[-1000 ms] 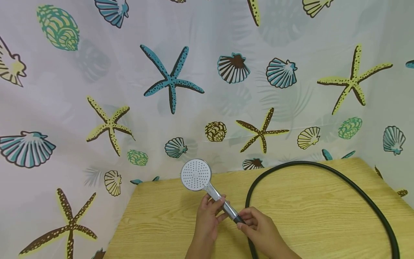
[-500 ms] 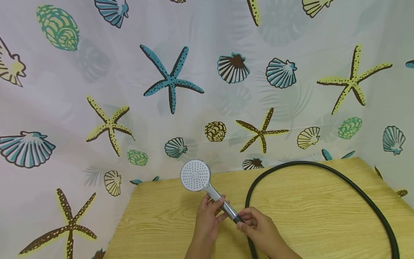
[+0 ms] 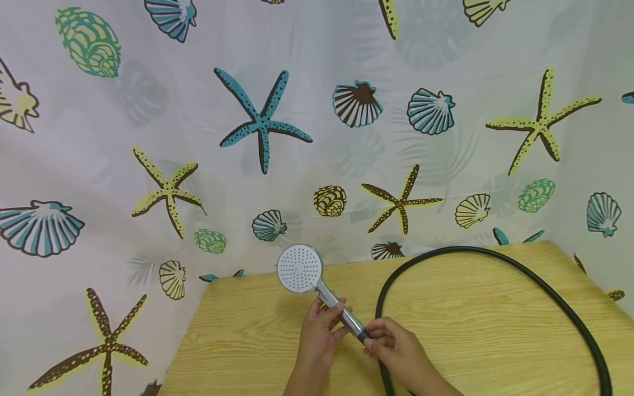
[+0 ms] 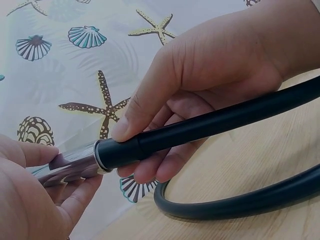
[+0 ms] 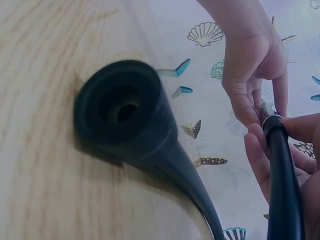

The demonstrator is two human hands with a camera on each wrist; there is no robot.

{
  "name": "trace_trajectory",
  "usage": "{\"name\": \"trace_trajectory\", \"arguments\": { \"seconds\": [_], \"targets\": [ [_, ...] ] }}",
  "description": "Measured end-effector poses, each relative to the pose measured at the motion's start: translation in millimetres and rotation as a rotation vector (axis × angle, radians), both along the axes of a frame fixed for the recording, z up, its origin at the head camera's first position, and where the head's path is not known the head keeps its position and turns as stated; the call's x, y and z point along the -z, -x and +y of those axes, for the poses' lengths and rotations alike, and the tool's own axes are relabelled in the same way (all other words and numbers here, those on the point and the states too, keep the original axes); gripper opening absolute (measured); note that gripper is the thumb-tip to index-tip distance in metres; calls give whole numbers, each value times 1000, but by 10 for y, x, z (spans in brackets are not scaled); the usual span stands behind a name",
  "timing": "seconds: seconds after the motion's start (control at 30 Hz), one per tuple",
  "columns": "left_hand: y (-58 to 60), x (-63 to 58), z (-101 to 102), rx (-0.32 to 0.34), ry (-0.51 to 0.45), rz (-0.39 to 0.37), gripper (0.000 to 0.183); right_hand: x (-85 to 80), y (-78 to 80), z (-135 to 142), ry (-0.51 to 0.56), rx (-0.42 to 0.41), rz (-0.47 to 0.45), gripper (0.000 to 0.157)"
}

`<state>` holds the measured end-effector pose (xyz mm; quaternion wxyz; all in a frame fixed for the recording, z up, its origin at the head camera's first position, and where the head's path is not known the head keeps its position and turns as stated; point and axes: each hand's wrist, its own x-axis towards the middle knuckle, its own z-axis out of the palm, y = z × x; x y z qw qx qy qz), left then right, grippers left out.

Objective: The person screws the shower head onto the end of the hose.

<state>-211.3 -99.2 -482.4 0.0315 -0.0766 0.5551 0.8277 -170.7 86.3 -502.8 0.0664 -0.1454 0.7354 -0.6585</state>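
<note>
A chrome hand shower (image 3: 299, 268) with a round white spray face is held up and tilted over the wooden table. My left hand (image 3: 317, 335) grips its shiny handle (image 3: 328, 294), thumb on top and fingers beneath. At the handle's lower end sits the black end fitting (image 4: 117, 152) of a shower hose, flush against the metal rim in the left wrist view. My right hand (image 3: 396, 346) pinches this fitting between thumb and fingers. From there the black hose (image 3: 465, 249) runs down and loops over the table. Both palms are partly hidden in the head view.
The hose's other end, a wide black cone-shaped nut (image 5: 120, 105) with a hollow opening, lies on the wooden table (image 3: 247, 324). A white curtain (image 3: 317, 137) printed with starfish and shells hangs behind the table and along both sides.
My right thumb and fingers have shifted very slightly on the black hose fitting. The hand shower, left hand and hose loop stay practically where they were.
</note>
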Motion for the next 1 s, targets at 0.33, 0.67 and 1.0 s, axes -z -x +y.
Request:
{"name": "trace_trajectory", "arguments": {
  "seconds": [0.33, 0.67, 1.0],
  "targets": [
    [-2, -11, 7, 1, -8, -2, 63, 1, 7, 2, 41, -17, -34, 36],
    [-8, -18, 7, 2, -3, -3, 62, -12, 9, 9, 31, -21, -40, 38],
    [-19, -26, 12, -2, 6, -4, 57, -8, 12, 17, -79, 3, 18, 35]
  ]
}}
